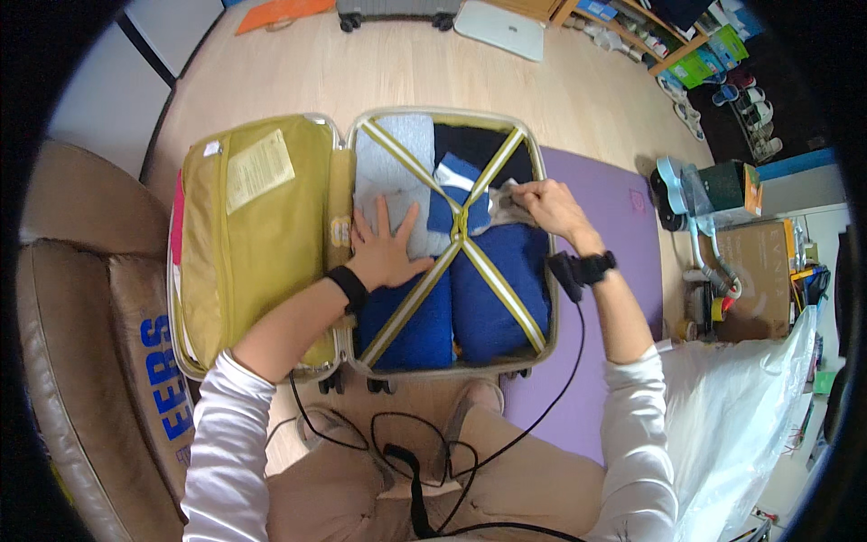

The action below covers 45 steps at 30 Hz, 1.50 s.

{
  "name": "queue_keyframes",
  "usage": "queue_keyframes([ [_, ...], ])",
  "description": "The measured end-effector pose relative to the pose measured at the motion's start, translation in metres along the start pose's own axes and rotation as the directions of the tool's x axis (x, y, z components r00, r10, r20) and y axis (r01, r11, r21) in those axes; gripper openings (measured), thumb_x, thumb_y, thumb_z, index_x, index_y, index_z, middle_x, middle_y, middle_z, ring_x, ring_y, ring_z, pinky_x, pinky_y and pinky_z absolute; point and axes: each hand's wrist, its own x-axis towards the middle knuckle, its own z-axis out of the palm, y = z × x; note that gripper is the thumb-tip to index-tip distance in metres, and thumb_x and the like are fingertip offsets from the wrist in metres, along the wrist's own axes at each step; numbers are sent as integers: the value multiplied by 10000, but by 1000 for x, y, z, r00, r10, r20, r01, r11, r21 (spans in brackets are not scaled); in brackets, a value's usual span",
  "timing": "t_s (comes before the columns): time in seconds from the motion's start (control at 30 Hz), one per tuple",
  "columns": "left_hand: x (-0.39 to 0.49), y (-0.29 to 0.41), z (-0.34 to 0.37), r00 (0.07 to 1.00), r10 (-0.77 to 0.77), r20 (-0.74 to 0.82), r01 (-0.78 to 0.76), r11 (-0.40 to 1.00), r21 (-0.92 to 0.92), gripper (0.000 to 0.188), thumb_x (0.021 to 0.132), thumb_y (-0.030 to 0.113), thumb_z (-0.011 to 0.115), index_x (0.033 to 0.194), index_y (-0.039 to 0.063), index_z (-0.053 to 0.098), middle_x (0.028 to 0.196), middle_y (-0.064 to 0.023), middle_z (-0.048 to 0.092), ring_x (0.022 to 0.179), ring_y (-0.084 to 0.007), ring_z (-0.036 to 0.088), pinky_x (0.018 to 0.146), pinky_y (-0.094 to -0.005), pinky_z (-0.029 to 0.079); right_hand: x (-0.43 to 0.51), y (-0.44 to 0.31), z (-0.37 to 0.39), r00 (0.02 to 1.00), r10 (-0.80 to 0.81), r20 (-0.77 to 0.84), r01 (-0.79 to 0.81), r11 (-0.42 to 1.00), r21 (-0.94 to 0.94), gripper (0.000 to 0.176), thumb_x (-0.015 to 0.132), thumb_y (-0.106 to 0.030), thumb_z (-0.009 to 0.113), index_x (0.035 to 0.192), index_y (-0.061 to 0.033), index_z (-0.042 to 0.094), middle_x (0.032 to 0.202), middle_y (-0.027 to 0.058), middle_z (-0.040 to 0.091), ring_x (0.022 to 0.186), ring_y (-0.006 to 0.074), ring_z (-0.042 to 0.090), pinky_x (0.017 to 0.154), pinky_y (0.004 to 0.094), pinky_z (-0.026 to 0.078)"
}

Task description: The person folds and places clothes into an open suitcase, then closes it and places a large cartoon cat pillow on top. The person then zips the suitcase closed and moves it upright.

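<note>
An open suitcase (552, 298) lies on the floor before me, packed with folded clothes under crossed yellow-and-white straps (498, 293). My left hand (387, 247) presses flat, fingers spread, on light grey folded clothing (399, 152) at the left of the packed half. With bent fingers, my right hand (542, 203) pinches a small greyish cloth item (504, 209) near the right rim. Blue-and-white cloth (464, 173) lies by the strap crossing. Dark blue folded clothes (501, 298) fill the near part, black clothing (471, 146) the far right. The other half has a zipped yellow-green lining (284, 237).
A purple mat (603, 203) lies right of the suitcase, partly beneath it. A brown leather sofa (74, 325) borders the left. Black cables (576, 366) run from my right wrist across my lap. Cardboard boxes (755, 278) and plastic sheeting (731, 413) stand at the right.
</note>
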Motion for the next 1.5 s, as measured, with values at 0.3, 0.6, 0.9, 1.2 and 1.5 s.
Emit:
queue_keyframes([
  [0.3, 3, 0, 2, 1000, -13, -2, 13, 999, 32, 988, 806, 789, 452, 1543, 347, -35, 1559, -324, -41, 1335, -680, 38, 1055, -720, 152, -128, -44, 45, 845, -48, 533, 195, 956, -221, 320, 845, -55, 526, 1101, -99, 713, 873, 242, 668, 832, 372, 662, 779, 437, 530],
  [0.6, -34, 16, 8, 848, 301, -436, -116, 908, 402, 777, 868, 454, 581, 1504, 128, 277, 1474, -264, 313, 1327, -456, 340, 1066, -632, 267, -163, -74, 83, 919, -294, 262, 382, 830, -407, 604, 659, -320, 798, 1111, -42, 509, 1018, 129, 540, 987, 316, 601, 821, 403, 534],
  [0.9, -88, 57, 40, 563, 797, -218, -781, 600, 176, 386, 864, 146, 522, 1242, 74, 551, 780, -40, 594, 714, -189, 612, 619, -317, 461, -112, 19, 67, 947, -157, 281, 27, 908, 418, 354, 717, -5, 604, 1070, 22, 592, 982, 62, 648, 882, 162, 602, 802, 277, 481],
  [1.2, -92, 64, 77, 650, 756, 81, -757, 634, 156, 592, 851, 101, 534, 1434, 63, 441, 544, -35, 541, 470, -181, 554, 401, -321, 422, -101, 32, 73, 917, -172, 361, -41, 857, 513, 321, 735, -37, 666, 1043, 23, 597, 952, 43, 630, 892, 129, 561, 813, 280, 460],
  [1.5, -104, 55, 65, 664, 747, 5, -706, 626, 330, 350, 823, 116, 567, 1166, 80, 625, 948, -74, 610, 919, -201, 572, 772, -330, 462, -102, 18, 65, 918, -145, 369, -30, 903, 429, 344, 727, -71, 672, 1046, 30, 594, 929, 88, 640, 867, 161, 589, 798, 302, 476],
])
